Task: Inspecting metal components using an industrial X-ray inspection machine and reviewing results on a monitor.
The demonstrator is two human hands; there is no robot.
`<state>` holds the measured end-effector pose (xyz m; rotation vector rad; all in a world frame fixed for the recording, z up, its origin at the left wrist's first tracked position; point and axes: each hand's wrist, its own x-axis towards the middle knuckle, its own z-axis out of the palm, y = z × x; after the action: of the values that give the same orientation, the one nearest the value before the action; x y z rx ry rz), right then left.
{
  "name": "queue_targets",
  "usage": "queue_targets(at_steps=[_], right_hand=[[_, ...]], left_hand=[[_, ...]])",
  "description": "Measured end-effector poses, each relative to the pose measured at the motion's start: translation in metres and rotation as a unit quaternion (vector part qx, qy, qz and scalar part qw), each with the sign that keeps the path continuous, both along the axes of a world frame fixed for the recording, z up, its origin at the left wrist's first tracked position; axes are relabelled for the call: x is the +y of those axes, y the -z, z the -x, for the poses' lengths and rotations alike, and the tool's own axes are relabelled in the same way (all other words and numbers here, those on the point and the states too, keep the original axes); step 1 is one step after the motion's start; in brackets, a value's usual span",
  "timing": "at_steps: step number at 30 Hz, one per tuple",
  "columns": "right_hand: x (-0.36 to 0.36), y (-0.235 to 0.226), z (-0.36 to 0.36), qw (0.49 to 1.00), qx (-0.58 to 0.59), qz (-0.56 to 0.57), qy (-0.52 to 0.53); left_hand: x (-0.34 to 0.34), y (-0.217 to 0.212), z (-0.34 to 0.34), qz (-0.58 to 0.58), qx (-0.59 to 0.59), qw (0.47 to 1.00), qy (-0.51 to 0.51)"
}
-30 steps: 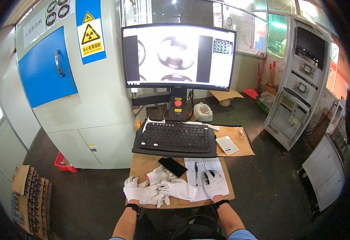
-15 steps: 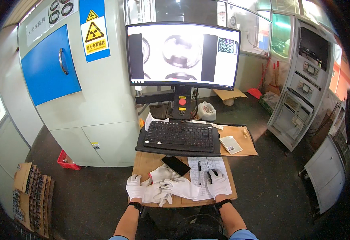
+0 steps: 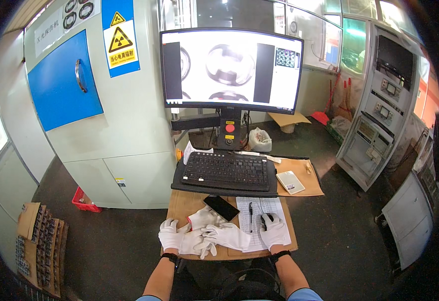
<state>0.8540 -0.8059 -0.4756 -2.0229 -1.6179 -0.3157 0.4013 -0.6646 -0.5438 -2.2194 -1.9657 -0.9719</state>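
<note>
My right hand point(image 3: 274, 234), in a white glove, rests over a black computer mouse point(image 3: 267, 218) on the printed sheets point(image 3: 244, 244). A black pen point(image 3: 251, 216) lies on that paper, left of the mouse. At the left edge of the small desk lies my left hand point(image 3: 168, 236), also gloved in white, its fingers loosely bent and the thumb apart. It seems to hold nothing. Beside it a heap of loose white gloves point(image 3: 226, 236) spreads to the right. A black phone point(image 3: 221, 207) sits partly on the gloves, behind them.
Above the desk, a shelf carries a black keyboard point(image 3: 227, 169) and a small white box point(image 3: 290, 182). Behind it stands a monitor point(image 3: 167, 90) showing grey ring shapes. A red button point(image 3: 230, 128) is below the screen. A large cabinet point(image 3: 129, 120) with a blue door stands left.
The whole view has shifted very slightly. Both hands stay where they were, the right one on the mouse.
</note>
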Motion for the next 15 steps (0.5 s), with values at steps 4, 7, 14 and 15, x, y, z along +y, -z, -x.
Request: queue_targets(at_steps=[4, 7, 14, 15], right_hand=[[0.0031, 0.0039, -0.0014, 1.000, -0.010, -0.004, -0.003], [0.0019, 0.0039, -0.0008, 1.000, -0.013, 0.000, 0.002], [0.0019, 0.0024, 0.0008, 1.000, -0.001, 0.008, 0.003], [0.0021, 0.0027, 0.0008, 1.000, 0.001, 0.008, 0.003]], left_hand=[[0.0010, 0.0030, 0.0026, -0.014, -0.002, 1.000, 0.001], [-0.0008, 0.0022, 0.0001, -0.023, -0.004, 1.000, -0.002], [-0.0013, 0.0001, -0.0001, -0.013, -0.006, 1.000, -0.006], [-0.0012, 0.0003, 0.0006, -0.011, -0.005, 1.000, -0.005]])
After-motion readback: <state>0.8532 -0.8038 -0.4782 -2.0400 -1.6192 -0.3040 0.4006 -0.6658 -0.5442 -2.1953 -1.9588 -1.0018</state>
